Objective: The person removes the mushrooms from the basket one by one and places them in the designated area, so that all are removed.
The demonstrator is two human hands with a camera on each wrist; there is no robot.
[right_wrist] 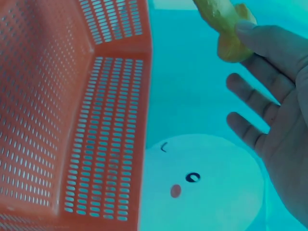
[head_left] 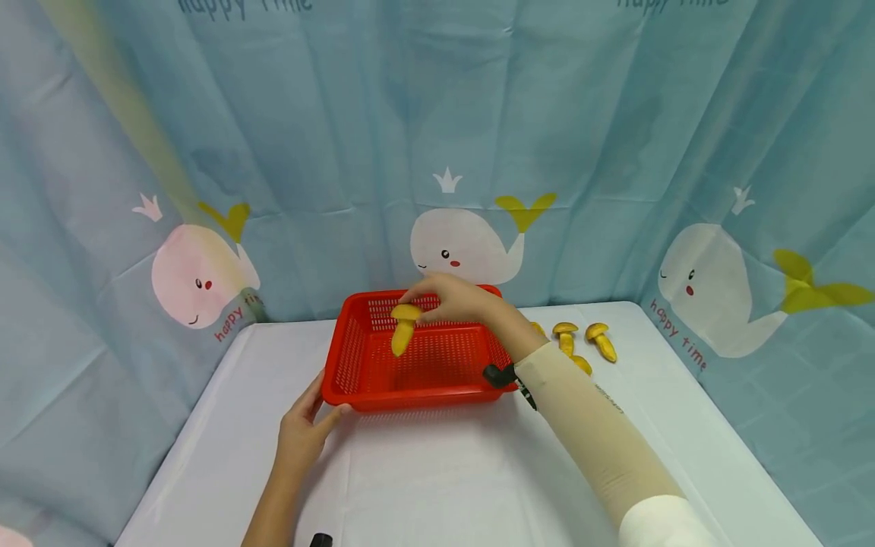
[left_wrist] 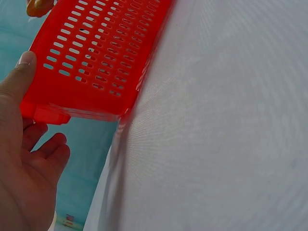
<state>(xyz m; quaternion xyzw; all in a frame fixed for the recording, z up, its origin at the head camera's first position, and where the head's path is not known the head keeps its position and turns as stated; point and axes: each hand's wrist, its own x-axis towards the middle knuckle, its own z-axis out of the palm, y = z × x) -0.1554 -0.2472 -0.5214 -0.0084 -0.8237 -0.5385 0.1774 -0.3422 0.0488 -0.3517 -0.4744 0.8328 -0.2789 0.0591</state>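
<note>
A red plastic basket (head_left: 424, 397) with slotted walls stands on the white table. My left hand (head_left: 301, 434) grips its near left corner; in the left wrist view the thumb (left_wrist: 26, 67) lies against the wall and the fingers are under the rim. Over the basket, my right hand (head_left: 451, 298) pinches a yellow mushroom (head_left: 403, 336) by its cap, stem hanging down. The right wrist view shows the mushroom (right_wrist: 231, 45) between thumb and forefinger, with the other fingers spread. No other item shows inside the basket.
Right of the basket lie several more yellow mushrooms (head_left: 601, 342), some partly hidden by my right forearm. A blue curtain (head_left: 355, 152) with whale prints surrounds the table (head_left: 437, 471) at the back and sides.
</note>
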